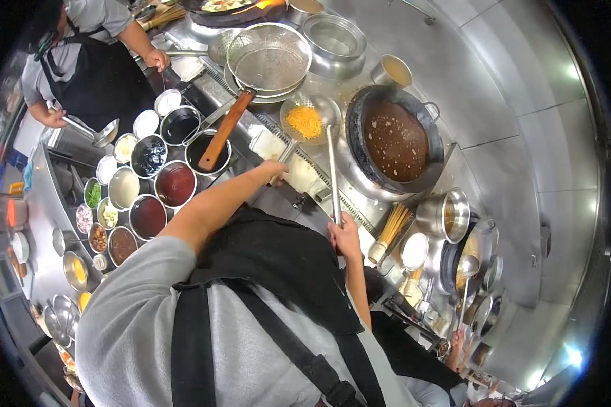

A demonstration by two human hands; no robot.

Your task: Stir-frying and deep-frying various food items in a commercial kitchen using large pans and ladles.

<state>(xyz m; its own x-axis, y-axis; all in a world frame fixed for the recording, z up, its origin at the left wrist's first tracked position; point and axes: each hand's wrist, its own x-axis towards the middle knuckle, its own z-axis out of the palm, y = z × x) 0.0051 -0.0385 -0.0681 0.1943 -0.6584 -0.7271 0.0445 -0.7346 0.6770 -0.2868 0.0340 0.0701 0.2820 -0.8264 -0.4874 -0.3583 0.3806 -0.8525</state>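
Note:
My left hand grips the metal handle of a perforated skimmer. Shredded orange-yellow food lies in the skimmer's bowl. My right hand is closed round the long handle of a steel ladle, whose bowl rests in or just over the skimmer, beside the food. To the right of both tools stands a dark wok of brown liquid with pale flecks on it. Behind my left hand, a round mesh strainer with a wooden handle lies across a metal pan.
Pots of dark and red sauces crowd the left side. A co-worker holds a ladle at upper left; flame shows by a wok at the top. A bamboo brush and steel pot stand at right; another worker is at lower right.

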